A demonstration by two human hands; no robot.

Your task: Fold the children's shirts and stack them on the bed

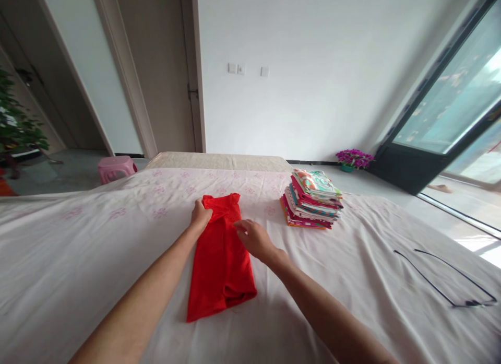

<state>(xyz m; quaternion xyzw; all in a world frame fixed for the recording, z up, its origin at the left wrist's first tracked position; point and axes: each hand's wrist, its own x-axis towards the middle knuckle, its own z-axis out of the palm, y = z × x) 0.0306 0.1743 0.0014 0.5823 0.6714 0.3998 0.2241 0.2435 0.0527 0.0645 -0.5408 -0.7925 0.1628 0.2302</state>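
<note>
A folded red garment (225,259) lies lengthwise on the bed, narrow at its far end and wider toward me. My left hand (201,216) is closed on its far left edge, thumb on top and the other fingers partly hidden. At the right edge, a little nearer to me, my right hand (256,239) has its fingers bent in against the cloth; they look closed on it, though the fingertips are partly hidden. Creases run across the garment's upper part, and its near right corner shows an open fold.
Right of the garment stands a stack of folded patterned cloths (311,202). A pair of glasses (450,280) lies at the right on the pale bed sheet (117,259). Beyond are a pink stool (116,168), purple flowers (354,158) and a door (156,66).
</note>
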